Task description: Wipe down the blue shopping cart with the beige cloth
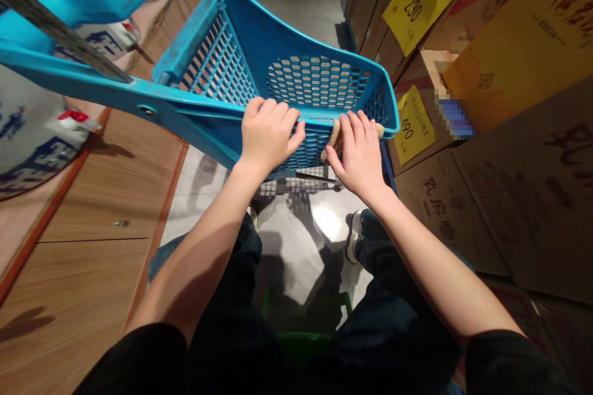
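A blue plastic shopping basket (319,83) is tilted on its side in front of me, its mesh walls facing up. My left hand (269,136) lies over the basket's near rim with fingers curled on the edge. My right hand (359,151) sits at the same rim, its fingers closed around a tan, rope-like piece (334,136) at the basket's edge. My legs in dark trousers and a white shoe (354,231) show below on the grey floor.
Wooden cabinets (92,228) run along the left, with blue-and-white ceramic jars (28,136) on top. Stacked cardboard boxes (523,185) with yellow price tags (417,0) fill the right. A narrow aisle of grey floor (301,0) leads ahead.
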A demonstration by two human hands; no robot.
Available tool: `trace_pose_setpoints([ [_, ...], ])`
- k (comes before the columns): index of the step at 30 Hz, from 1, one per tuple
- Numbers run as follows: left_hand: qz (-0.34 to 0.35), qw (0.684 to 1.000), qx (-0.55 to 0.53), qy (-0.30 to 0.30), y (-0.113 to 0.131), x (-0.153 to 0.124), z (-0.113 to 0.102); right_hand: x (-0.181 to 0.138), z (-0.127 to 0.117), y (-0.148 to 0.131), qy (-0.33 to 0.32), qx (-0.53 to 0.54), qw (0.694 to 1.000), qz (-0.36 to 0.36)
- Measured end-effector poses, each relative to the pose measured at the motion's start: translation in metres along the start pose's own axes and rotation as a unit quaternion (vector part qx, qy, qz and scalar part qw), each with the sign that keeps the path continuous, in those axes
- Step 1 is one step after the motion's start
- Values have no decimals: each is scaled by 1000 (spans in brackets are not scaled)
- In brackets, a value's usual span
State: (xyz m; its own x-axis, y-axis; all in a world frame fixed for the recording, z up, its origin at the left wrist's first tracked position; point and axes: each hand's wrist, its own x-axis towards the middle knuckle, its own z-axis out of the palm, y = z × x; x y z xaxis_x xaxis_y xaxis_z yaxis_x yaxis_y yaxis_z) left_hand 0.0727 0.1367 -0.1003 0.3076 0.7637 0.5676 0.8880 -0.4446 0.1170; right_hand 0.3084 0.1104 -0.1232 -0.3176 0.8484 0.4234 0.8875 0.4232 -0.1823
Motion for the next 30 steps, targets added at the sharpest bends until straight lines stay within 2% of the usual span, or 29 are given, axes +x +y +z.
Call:
trace_pose_setpoints([
  [5, 14, 1000, 1, 15, -2, -1, 1, 4, -5, 8, -10, 0, 1000, -3],
  [11, 3, 1000, -2, -24, -1, 0, -3, 1, -10, 14, -2, 2, 1000, 2],
  [16, 14, 1000, -6, 4, 0, -1, -2, -3, -12, 15, 4, -9, 1000, -2],
  [23, 7, 1000, 0, -8, 2, 1, -5, 7, -6, 32, 12, -6, 999, 41],
  [26, 18, 1000, 26, -4, 1, 1, -5, -2, -5, 25, 17, 4, 1000, 24],
  [30, 14, 1000, 7, 2, -1, 1, -2, -13, -7, 20, -1, 8, 1000, -7],
])
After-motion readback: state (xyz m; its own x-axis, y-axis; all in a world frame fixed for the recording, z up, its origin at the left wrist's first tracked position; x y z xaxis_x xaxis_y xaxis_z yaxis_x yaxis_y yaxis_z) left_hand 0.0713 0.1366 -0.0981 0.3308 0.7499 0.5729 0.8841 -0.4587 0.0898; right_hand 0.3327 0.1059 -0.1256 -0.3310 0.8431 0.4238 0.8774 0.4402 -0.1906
